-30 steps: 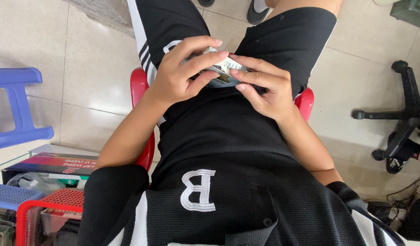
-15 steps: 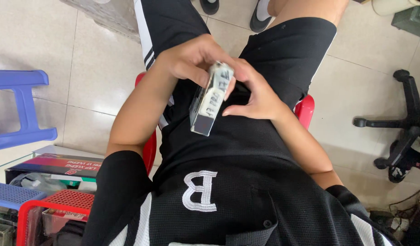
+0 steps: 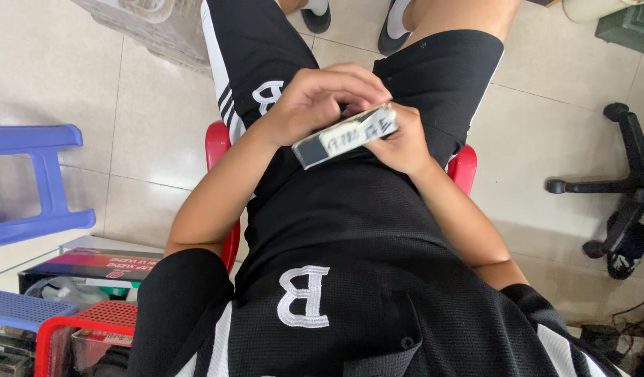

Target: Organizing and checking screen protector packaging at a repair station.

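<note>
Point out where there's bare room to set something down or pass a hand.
Bare floor tiles lie between the blue stool and red chair, and right, before the chair base. Lower left is crowded with baskets and boxes.

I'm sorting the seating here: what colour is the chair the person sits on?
Red: the chair shows at both hips in the head view.

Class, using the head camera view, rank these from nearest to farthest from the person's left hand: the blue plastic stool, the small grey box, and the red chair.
From the left hand:
1. Small grey box, held in the hands.
2. Red chair, its edge just beside the left forearm.
3. Blue plastic stool, far left on the floor.
</note>
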